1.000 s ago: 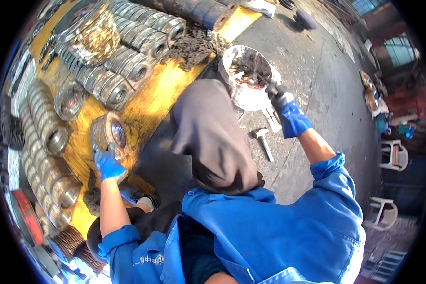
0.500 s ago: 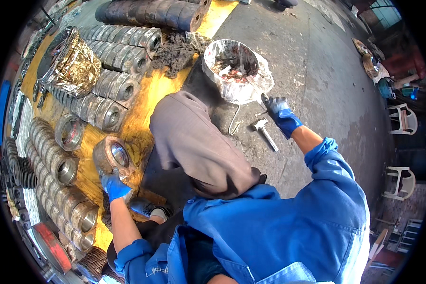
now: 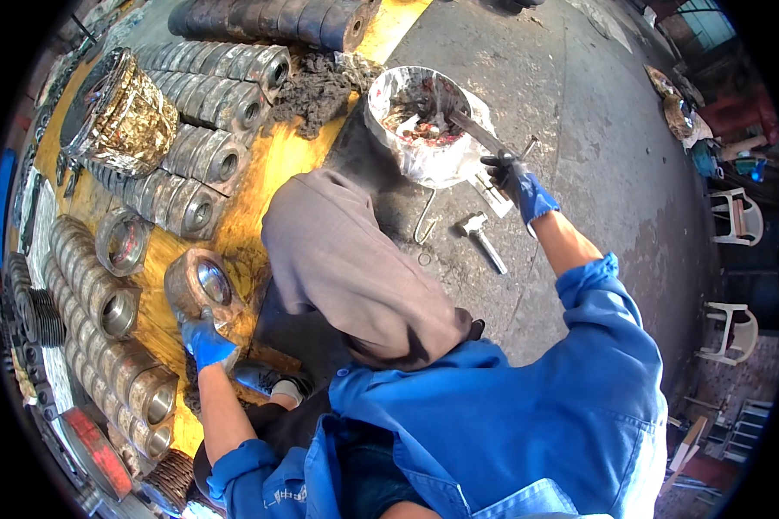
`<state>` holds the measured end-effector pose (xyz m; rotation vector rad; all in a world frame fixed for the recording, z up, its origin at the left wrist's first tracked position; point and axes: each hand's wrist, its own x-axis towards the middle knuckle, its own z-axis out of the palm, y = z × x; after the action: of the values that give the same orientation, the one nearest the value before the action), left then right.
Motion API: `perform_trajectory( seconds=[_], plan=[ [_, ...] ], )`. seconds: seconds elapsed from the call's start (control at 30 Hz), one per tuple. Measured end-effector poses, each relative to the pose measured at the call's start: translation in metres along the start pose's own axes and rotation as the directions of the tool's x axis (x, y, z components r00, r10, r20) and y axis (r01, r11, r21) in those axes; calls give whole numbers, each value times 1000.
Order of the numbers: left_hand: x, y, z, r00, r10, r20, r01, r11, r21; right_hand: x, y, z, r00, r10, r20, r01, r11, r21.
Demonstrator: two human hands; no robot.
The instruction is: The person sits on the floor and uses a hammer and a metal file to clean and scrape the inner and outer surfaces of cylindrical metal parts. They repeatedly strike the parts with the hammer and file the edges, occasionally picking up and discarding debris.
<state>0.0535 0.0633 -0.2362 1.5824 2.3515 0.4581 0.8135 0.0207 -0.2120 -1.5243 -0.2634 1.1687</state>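
My left hand (image 3: 204, 336), in a blue-and-grey work glove, grips the near side of a thick, dirty metal ring (image 3: 201, 285) standing on the yellow surface. My right hand (image 3: 521, 186), gloved alike, is closed round the end of a flat, dark bar (image 3: 479, 132). The bar's far end reaches over the rim into a plastic-lined bucket (image 3: 437, 164) with dark and reddish matter inside. A hammer (image 3: 483, 242) lies on the floor below that hand. Close to the hand are a pale flat piece (image 3: 492, 195) and a thin metal rod (image 3: 530, 147).
Rows of metal rings (image 3: 169, 199) fill the yellow surface (image 3: 260, 186) at left. A foil-wrapped bucket (image 3: 130, 121) stands among them. Dark rags (image 3: 312, 95) are heaped beyond my knee. A bent hook (image 3: 423, 216) lies near the bucket; white chairs (image 3: 736, 216) stand far right.
My right hand has come up and slightly right from beside the bucket, and the flat bar now shows between hand and bucket. My left hand stays on the ring.
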Motion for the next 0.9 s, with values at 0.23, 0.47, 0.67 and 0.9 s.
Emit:
perform_trajectory(
  seconds=[0.23, 0.47, 0.67, 0.9],
  plan=[
    [-2, 9, -6, 1000, -25, 17, 26, 999, -32, 50, 19, -12, 952, 279, -124, -212, 896, 390],
    [-12, 14, -11, 999, -45, -10, 46, 996, 79, 35, 27, -80, 905, 398, -150, -293, 839, 460],
    [-10, -6, -1, 1000, -2, -17, 3, 999, 48, 0, 26, -82, 965, 52, -258, 17, 966, 258],
    [13, -9, -5, 994, -79, 72, 65, 980, 186, -12, -31, -2, 979, -167, 116, 122, 939, 320]
  ],
)
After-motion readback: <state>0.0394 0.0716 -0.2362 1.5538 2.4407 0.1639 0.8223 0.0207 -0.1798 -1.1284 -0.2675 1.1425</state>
